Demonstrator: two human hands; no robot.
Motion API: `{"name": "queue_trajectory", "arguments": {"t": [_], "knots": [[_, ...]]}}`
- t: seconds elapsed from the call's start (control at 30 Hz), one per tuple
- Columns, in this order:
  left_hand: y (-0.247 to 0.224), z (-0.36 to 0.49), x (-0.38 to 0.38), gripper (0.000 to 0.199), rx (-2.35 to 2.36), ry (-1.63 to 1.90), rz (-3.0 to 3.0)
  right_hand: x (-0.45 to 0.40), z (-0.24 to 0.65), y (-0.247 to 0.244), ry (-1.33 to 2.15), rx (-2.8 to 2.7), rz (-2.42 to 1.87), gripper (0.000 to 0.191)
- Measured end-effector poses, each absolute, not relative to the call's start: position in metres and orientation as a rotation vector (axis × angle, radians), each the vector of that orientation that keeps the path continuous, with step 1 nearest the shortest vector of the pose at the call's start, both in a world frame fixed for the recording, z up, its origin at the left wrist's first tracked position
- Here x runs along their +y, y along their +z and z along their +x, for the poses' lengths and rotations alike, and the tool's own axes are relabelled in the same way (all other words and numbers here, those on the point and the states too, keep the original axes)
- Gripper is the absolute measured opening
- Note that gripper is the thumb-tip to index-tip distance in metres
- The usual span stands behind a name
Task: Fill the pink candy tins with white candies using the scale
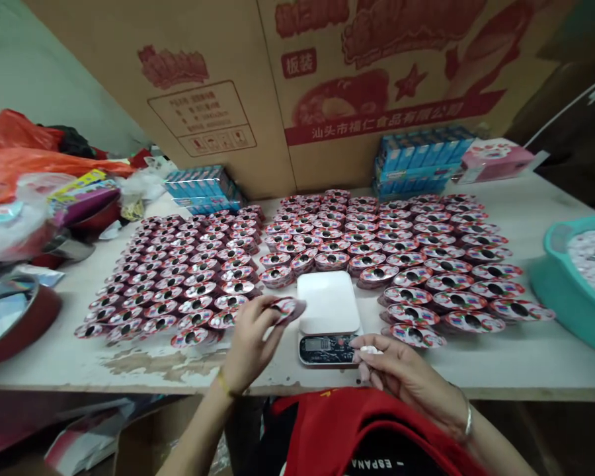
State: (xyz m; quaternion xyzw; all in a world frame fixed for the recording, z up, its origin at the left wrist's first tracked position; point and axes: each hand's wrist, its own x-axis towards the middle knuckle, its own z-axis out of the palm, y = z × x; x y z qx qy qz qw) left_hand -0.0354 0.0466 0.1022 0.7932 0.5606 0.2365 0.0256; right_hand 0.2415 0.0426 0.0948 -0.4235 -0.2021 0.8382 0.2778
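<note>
My left hand (pixel 252 340) is closed on a small red-and-white oval packet (pixel 288 308), just left of the white weighing scale (pixel 328 303). Its fingers pinch the packet's left end. In front of the scale's right corner, my right hand (pixel 394 373) has its fingers curled around several small whitish pieces (pixel 371 350). The scale's pan is bare, and its dark display panel (pixel 327 350) faces me. Stacks of the same oval packets (pixel 198 291) stand in rows left of the scale, and more stacks (pixel 446 284) stand behind and right of it.
A teal basin (pixel 555 291) of whitish pieces sits at the far right. Blue box packs (pixel 203 188) and a pink box (pixel 496 162) stand by large cardboard cartons (pixel 218 86). Red bowls (pixel 44 317) and plastic bags (pixel 20 172) are at the left.
</note>
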Motion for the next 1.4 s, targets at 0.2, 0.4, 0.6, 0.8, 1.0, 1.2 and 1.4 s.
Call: {"name": "queue_trajectory", "arguments": {"t": [0.2,0.4,0.6,0.8,1.0,1.2,1.4], "knots": [[0.085,0.029,0.107,0.01,1.427,0.617,2.428,0.044,0.246,0.091,2.192,-0.705,-1.201,0.036],[0.076,0.03,0.115,0.042,1.376,0.637,2.426,0.054,0.252,0.099,2.063,-0.861,-1.236,0.04],[0.067,-0.006,0.083,0.04,1.577,0.905,2.268,0.1,0.239,0.119,1.912,-1.247,-1.253,0.032],[0.027,-0.034,0.039,0.032,1.78,0.948,2.037,0.146,0.212,0.131,1.712,-1.681,-1.33,0.007],[-0.003,-0.033,0.008,0.027,1.867,0.897,1.908,0.159,0.201,0.125,1.307,-2.148,-1.385,0.011],[-0.011,-0.027,0.005,0.024,1.893,0.882,1.917,0.159,0.195,0.123,1.067,-2.379,-1.398,0.013],[-0.012,-0.027,0.007,0.022,1.891,0.896,1.933,0.156,0.19,0.128,1.048,-2.426,-1.464,0.013]]}}
